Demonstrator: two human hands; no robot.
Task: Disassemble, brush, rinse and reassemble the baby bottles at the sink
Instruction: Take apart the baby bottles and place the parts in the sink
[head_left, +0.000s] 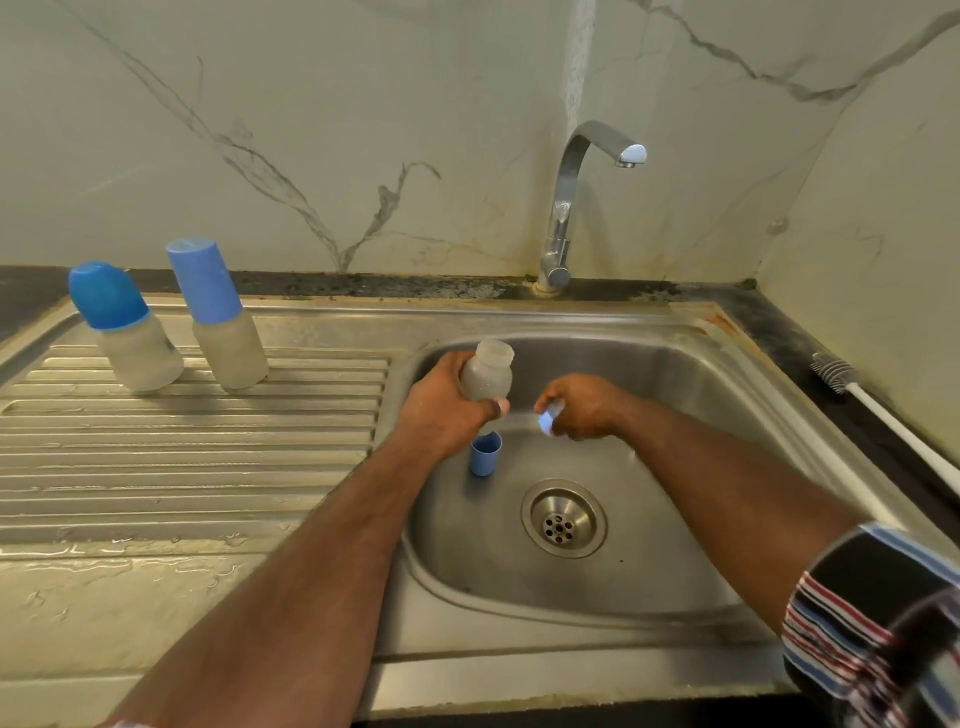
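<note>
Far-left bottle (130, 332): cloudy translucent body, deep blue domed cap.
Second bottle (221, 317), just right of it: cloudy translucent body, paler blue tall cap.
Open bottle (487, 371), in the left hand (447, 410): frosted grey-white, no cap.
Loose cap (485, 455), in the basin: mid blue.
Small piece (546, 422), in the right hand (584, 408): pale blue-white, blurred.
Sink (675, 364): dull brushed steel, ribbed draining board at left, rust-orange stain at the far-right corner.
Tap (566, 208): polished chrome.
Wall (363, 130): off-white marble pattern, grey veins.
Bench (779, 332): black, speckled.
Brush (852, 387), right: grey bristles, white handle.
Sleeve (878, 623), near right: black with blue, white and red stripes.
</note>
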